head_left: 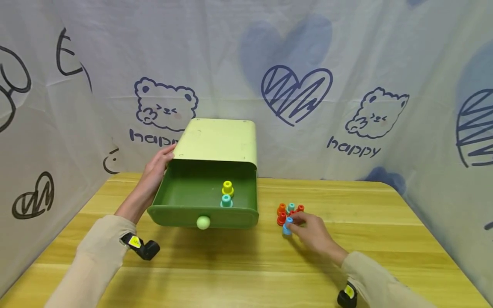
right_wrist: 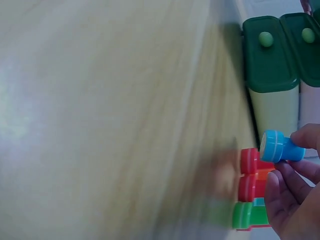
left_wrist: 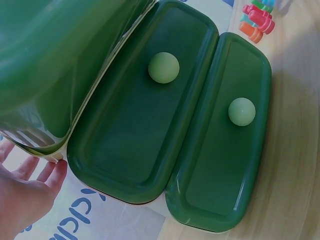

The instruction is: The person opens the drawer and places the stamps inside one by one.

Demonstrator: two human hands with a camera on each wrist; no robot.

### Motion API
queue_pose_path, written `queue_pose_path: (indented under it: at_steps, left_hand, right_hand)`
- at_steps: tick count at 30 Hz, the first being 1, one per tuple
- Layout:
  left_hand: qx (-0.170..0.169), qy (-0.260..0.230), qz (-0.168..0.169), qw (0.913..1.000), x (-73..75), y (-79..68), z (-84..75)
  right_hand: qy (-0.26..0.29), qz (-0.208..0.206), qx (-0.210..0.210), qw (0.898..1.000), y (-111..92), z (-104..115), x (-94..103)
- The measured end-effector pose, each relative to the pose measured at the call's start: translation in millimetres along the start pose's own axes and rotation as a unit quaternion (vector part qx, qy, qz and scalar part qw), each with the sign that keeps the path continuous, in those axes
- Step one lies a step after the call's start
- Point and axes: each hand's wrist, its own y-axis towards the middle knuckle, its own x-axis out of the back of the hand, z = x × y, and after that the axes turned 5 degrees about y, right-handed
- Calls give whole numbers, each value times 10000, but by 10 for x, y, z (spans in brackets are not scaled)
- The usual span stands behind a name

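Note:
My right hand (head_left: 313, 233) pinches a small blue toy stamp (right_wrist: 280, 146) between thumb and fingers, its round base tilted away from the palm. Beside it on the table stands a group of red stamps (head_left: 282, 219), an orange stamp (head_left: 282, 208) and a teal stamp (head_left: 291, 208). The right wrist view also shows a green stamp (right_wrist: 250, 215). My left hand (head_left: 155, 167) rests with fingers extended against the left side of a pale green drawer cabinet (head_left: 217, 139). Its top drawer (head_left: 203, 217) is pulled out, with a yellow stamp (head_left: 227, 188) and a turquoise stamp (head_left: 226, 201) inside.
Below the pulled-out drawer, the left wrist view shows two more dark green drawers, a middle drawer (left_wrist: 135, 120) and a bottom drawer (left_wrist: 215, 165), both pushed in. A printed cloth (head_left: 231, 55) hangs behind and beside the wooden table (head_left: 239, 282).

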Motion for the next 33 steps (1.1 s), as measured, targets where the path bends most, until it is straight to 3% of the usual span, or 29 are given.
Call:
queue_pose_path:
  at_steps: [10,19,33]
  left_hand:
    - [-13,109,-3,9999,1,9,-8]
    - [32,149,-39,9999,8,-16,-5]
    - [-26,146,-41,9999,-7,-7,2]
  right_hand:
    - [32,-44,382,9993,62,205,143]
    - [233,207,246,9992,48,300,113]
    - [434,70,307,9986,-4,426,120]
